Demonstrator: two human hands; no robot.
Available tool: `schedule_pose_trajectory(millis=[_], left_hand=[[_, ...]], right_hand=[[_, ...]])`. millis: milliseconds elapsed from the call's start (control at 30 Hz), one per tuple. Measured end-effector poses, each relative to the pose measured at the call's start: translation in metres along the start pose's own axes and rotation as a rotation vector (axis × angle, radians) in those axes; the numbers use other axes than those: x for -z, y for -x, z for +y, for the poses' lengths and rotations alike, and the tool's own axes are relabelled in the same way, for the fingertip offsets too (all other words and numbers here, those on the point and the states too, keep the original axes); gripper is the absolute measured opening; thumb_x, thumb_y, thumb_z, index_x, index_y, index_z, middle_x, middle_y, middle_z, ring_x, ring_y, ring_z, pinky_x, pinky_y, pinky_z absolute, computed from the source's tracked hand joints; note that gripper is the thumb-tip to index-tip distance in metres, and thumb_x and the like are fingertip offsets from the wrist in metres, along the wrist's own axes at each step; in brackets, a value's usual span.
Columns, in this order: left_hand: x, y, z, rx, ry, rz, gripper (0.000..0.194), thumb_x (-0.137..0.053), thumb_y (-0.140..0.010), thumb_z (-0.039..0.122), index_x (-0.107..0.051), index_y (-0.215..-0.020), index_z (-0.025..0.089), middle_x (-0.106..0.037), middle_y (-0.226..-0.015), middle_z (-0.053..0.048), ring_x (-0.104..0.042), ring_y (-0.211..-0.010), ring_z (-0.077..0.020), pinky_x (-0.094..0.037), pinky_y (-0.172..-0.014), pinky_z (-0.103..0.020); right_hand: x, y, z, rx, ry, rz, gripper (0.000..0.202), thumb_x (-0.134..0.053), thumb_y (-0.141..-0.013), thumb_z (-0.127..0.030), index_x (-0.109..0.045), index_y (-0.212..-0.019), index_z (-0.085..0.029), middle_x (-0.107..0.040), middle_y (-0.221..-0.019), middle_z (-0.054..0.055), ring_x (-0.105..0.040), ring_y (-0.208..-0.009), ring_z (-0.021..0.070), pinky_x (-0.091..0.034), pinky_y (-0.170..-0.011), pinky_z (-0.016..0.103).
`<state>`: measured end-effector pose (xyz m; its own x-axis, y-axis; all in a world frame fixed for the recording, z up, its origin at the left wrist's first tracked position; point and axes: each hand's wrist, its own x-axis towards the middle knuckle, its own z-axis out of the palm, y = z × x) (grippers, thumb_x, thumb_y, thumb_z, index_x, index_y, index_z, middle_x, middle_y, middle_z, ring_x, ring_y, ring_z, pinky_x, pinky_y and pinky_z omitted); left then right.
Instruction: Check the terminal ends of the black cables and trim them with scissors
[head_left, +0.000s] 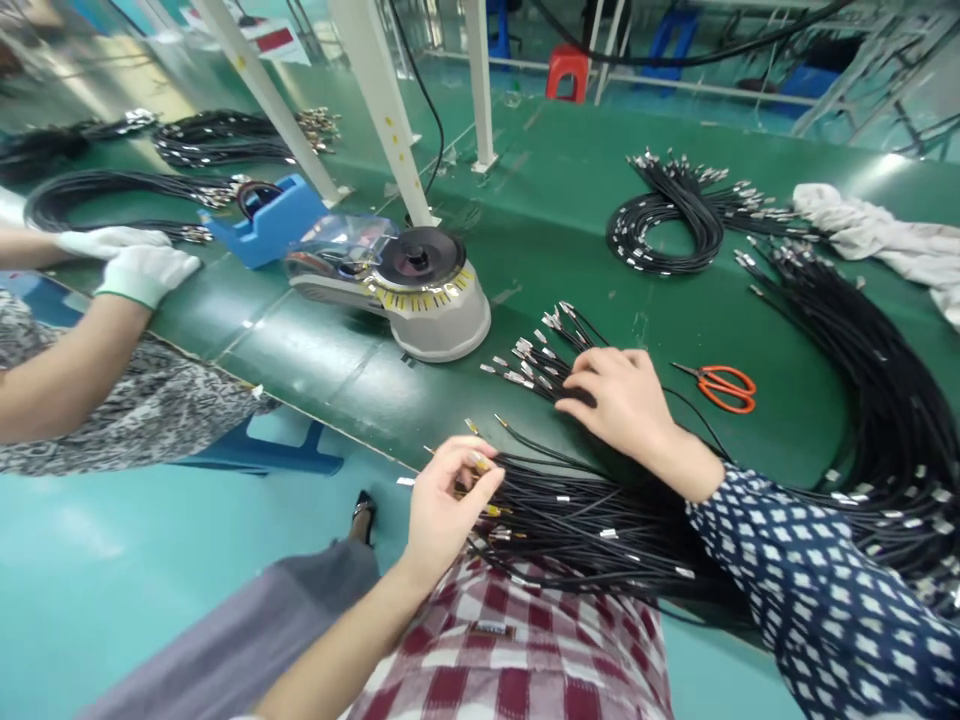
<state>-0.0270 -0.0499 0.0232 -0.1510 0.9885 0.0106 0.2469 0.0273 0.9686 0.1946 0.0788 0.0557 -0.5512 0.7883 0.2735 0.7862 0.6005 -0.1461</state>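
My left hand [450, 500] is curled at the left ends of a large bundle of black cables [600, 520], thumb and fingers closed round a cable end with a yellow piece. My right hand [619, 400] rests with bent fingers over a smaller bunch of cables whose silver connectors [529, 365] fan out to its left; the fingers press round the cables just behind those ends. The large bundle lies along the table's near edge, over my checked apron [517, 650]. Red-handled scissors [724, 387] lie right of my right hand.
A round label dispenser [439, 300] and a blue tape holder [270, 225] stand at left, near white posts [390, 110]. A co-worker's gloved hands [146, 270] are at far left. Coiled cables [664, 235], a thick cable bundle [885, 370] and a white cloth [877, 225] lie to the right.
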Motion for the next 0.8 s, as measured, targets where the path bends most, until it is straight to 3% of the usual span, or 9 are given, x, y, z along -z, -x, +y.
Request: schedule_pose_trajectory(millis=[100, 167, 233, 300, 400, 500, 633, 733, 800], left_hand=[[0.004, 0.000, -0.014, -0.150, -0.461, 0.248, 0.027, -0.075, -0.075, 0.032, -0.053, -0.085, 0.019, -0.056, -0.105, -0.010, -0.055, -0.103, -0.0277, -0.045, -0.091, -0.045], [0.006, -0.001, -0.018, -0.220, -0.606, 0.288, 0.040, -0.078, -0.072, 0.034, -0.052, -0.100, 0.018, -0.053, -0.113, -0.013, -0.051, -0.111, -0.0322, -0.041, -0.096, -0.050], [0.007, -0.004, -0.014, -0.289, -0.621, 0.271, 0.041, -0.075, -0.076, 0.031, -0.054, -0.110, 0.018, -0.053, -0.117, -0.014, -0.050, -0.113, -0.0320, -0.039, -0.099, -0.050], [0.006, -0.010, -0.005, -0.338, -0.526, 0.207, 0.025, -0.068, -0.083, 0.026, -0.060, -0.106, 0.021, -0.057, -0.110, -0.011, -0.053, -0.108, -0.0282, -0.041, -0.097, -0.045], [0.000, -0.024, 0.011, -0.304, -0.262, 0.063, 0.008, -0.062, -0.088, 0.021, -0.066, -0.094, 0.021, -0.063, -0.095, -0.006, -0.058, -0.090, -0.0211, -0.046, -0.082, -0.034], [-0.012, -0.040, 0.023, -0.208, -0.015, -0.007, 0.012, -0.065, -0.086, 0.021, -0.071, -0.096, 0.019, -0.066, -0.088, -0.005, -0.060, -0.077, -0.0163, -0.046, -0.071, -0.027], [-0.031, -0.054, 0.030, -0.022, 0.291, -0.078, 0.024, -0.072, -0.081, 0.024, -0.074, -0.104, 0.017, -0.073, -0.093, -0.007, -0.065, -0.078, -0.0160, -0.050, -0.071, -0.027], [-0.039, -0.057, 0.033, 0.086, 0.508, -0.132, 0.020, -0.074, -0.080, 0.028, -0.075, -0.095, 0.014, -0.075, -0.088, -0.009, -0.065, -0.066, -0.0138, -0.050, -0.061, -0.025], [-0.040, -0.055, 0.035, 0.125, 0.611, -0.167, 0.020, -0.072, -0.082, 0.031, -0.074, -0.089, 0.012, -0.074, -0.082, -0.009, -0.065, -0.061, -0.0130, -0.049, -0.056, -0.024]], right_hand=[[-0.015, 0.008, -0.006, 0.008, 0.108, -0.022, 0.019, -0.069, -0.087, -0.035, -0.073, -0.082, -0.017, -0.070, -0.096, 0.007, -0.058, -0.096, 0.0233, -0.032, -0.085, 0.041], [-0.020, 0.012, -0.009, -0.035, 0.095, 0.011, 0.017, -0.067, -0.088, -0.031, -0.073, -0.080, -0.018, -0.071, -0.095, 0.006, -0.059, -0.094, 0.0224, -0.032, -0.082, 0.040], [-0.019, 0.015, -0.010, -0.075, 0.040, 0.068, 0.017, -0.065, -0.090, -0.031, -0.074, -0.081, -0.020, -0.072, -0.096, 0.005, -0.060, -0.093, 0.0221, -0.033, -0.081, 0.040], [-0.015, 0.018, -0.009, -0.089, -0.010, 0.135, 0.018, -0.062, -0.092, -0.032, -0.074, -0.083, -0.022, -0.073, -0.098, 0.005, -0.061, -0.093, 0.0223, -0.034, -0.081, 0.040], [-0.008, 0.025, -0.009, -0.074, -0.036, 0.234, 0.015, -0.061, -0.092, -0.029, -0.075, -0.088, -0.023, -0.074, -0.101, 0.005, -0.062, -0.096, 0.0235, -0.035, -0.083, 0.041], [-0.003, 0.033, -0.016, -0.071, -0.100, 0.281, 0.012, -0.064, -0.090, -0.028, -0.074, -0.087, -0.024, -0.074, -0.100, 0.005, -0.062, -0.096, 0.0238, -0.037, -0.083, 0.041], [0.001, 0.041, -0.030, -0.105, -0.242, 0.265, 0.011, -0.065, -0.089, -0.031, -0.071, -0.084, -0.024, -0.072, -0.096, 0.005, -0.063, -0.091, 0.0215, -0.039, -0.079, 0.039], [0.002, 0.044, -0.035, -0.090, -0.286, 0.231, 0.011, -0.067, -0.088, -0.032, -0.070, -0.081, -0.023, -0.071, -0.093, 0.004, -0.063, -0.089, 0.0221, -0.040, -0.079, 0.041], [0.001, 0.045, -0.031, -0.105, -0.438, 0.168, 0.011, -0.066, -0.089, -0.032, -0.070, -0.085, -0.023, -0.070, -0.096, 0.005, -0.063, -0.092, 0.0221, -0.044, -0.082, 0.041]])
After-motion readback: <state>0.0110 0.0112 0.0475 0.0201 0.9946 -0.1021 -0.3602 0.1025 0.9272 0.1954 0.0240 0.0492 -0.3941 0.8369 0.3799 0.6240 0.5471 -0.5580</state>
